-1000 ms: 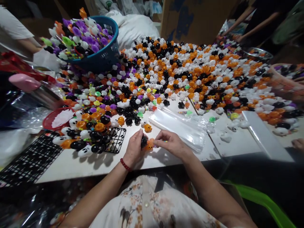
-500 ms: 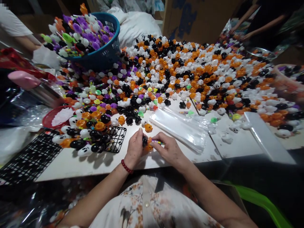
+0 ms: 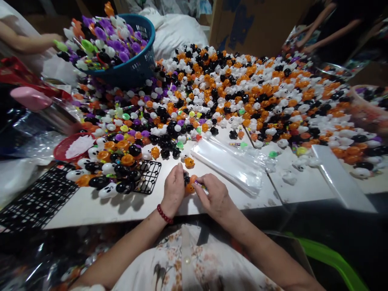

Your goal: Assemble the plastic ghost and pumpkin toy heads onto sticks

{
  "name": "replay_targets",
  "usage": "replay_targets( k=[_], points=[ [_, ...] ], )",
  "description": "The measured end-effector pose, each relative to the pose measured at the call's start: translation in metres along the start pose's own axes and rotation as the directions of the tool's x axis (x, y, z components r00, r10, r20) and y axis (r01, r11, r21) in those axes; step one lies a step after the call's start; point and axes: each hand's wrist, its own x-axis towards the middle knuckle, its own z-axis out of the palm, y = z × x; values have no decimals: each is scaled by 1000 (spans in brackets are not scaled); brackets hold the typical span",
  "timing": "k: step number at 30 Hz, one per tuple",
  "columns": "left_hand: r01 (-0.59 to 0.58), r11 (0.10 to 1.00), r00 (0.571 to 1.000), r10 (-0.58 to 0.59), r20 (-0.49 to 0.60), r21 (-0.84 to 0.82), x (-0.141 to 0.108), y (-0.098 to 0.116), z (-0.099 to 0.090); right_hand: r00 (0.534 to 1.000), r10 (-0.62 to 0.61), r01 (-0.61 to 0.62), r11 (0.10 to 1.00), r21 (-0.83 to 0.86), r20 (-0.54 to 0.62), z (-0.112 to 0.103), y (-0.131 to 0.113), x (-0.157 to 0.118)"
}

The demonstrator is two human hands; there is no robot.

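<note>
My left hand (image 3: 173, 186) is closed around small black and orange plastic figures (image 3: 189, 188), whose far side its fingers hide. Between the thumb and fingers of my right hand (image 3: 213, 192) is a thin, colourful patterned tube (image 3: 200, 184), its end against the orange figure. Both hands are close together above the white table (image 3: 169, 212). Just beyond them lies a loose orange pumpkin figure (image 3: 189, 162). To the left, a black grid rack (image 3: 151, 177) bears several ghost, pumpkin and black figures (image 3: 118, 171).
Clear plastic bags (image 3: 228, 163) lie right of my hands. A large heap of figures (image 3: 242, 87) covers the table's far part. A blue basket (image 3: 145, 52) full of figures and a red basket (image 3: 65, 147) stand left. Other people's arms (image 3: 327, 34) show at the back.
My right hand has turned slightly, and the tube now tilts more steeply and shows less. The other person's arm at the far left has reached toward the blue basket.
</note>
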Motion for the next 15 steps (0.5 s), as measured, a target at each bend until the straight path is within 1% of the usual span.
replay_targets(
  k=[4, 6, 8, 10, 12, 14, 15],
  points=[
    [107, 987, 990, -94, 105, -117, -3, 3, 3, 987, 120, -139, 972, 188, 109, 1, -1, 3],
    [149, 975, 984, -129, 124, -167, -5, 1, 5, 972, 177, -214, 941, 261, 156, 3, -1, 5],
    [157, 974, 981, -136, 135, -160, -6, -2, 5, 958, 215, -267, 909, 319, 187, 7, 0, 7],
    [111, 989, 983, -95, 155, -100, -5, -6, 3, 946, 237, -305, 881, 362, 222, 10, 3, 10],
    [6, 1000, 990, -3, 142, -21, 0, -9, -1, 935, 243, -329, 864, 381, 258, 8, 9, 14],
    [-113, 991, 991, 106, 84, 78, 9, -11, -7, 942, 230, -306, 890, 338, 246, 3, 20, 18],
    [-170, 975, 985, 163, 59, 142, 14, -13, -11, 954, 216, -269, 922, 279, 206, -1, 27, 21]
  ],
)
